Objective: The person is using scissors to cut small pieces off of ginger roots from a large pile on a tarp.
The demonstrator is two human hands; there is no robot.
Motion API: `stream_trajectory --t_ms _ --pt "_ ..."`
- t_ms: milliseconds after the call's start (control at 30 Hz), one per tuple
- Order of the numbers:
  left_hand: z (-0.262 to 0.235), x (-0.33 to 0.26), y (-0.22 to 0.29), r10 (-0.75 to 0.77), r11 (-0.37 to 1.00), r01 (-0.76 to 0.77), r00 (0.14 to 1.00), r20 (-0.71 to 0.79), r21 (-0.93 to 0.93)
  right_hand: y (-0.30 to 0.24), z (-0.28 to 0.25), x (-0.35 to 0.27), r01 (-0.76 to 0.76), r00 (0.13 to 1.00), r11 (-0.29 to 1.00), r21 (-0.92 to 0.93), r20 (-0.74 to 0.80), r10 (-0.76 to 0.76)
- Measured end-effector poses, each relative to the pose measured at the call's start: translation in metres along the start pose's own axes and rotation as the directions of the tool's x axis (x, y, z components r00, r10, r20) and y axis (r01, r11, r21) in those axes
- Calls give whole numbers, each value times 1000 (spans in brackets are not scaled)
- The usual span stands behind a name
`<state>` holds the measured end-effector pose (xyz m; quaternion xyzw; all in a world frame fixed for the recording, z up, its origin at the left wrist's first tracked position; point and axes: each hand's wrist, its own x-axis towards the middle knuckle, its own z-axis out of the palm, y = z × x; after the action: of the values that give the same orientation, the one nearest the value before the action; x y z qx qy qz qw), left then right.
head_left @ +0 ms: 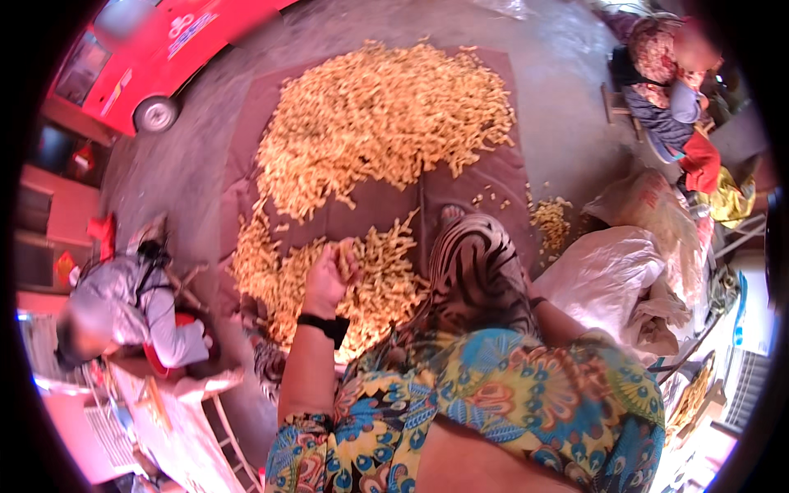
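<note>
My left hand (pixel 337 267), with a dark band at the wrist, is closed over the smaller near pile. Its curled fingers appear to hold yellow root-like pieces, partly hidden by the fingers. The near pile (pixel 382 283) consists of yellow-orange, finger-shaped pieces spread around and under the hand. Beyond it, a much larger pile (pixel 382 123) of the same pieces covers the far part of a brown sheet (pixel 493 185). My right forearm (pixel 560 322) reaches down beside my knee in striped cloth. The knee hides most of that hand, so its fingers do not show.
Small yellow bits (pixel 552 222) lie off the sheet's right edge, near a white sack (pixel 604 267). One person (pixel 136 312) sits at left by a pale table (pixel 168 427); another (pixel 666 82) sits at far right. A red vehicle (pixel 152 57) stands at far left.
</note>
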<state>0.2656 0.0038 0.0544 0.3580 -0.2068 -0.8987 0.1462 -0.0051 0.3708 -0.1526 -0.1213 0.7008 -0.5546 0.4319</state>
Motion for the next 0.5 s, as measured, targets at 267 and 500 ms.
stream_trajectory --t_ms 267,500 --pt "9 -56 2 130 992 -130 991 35 6 -55 30 -25 -284 959 713 642 175 224" --pt "8 -51 -2 256 966 -260 959 121 15 -12 12 -1 -202 979 771 604 112 168"
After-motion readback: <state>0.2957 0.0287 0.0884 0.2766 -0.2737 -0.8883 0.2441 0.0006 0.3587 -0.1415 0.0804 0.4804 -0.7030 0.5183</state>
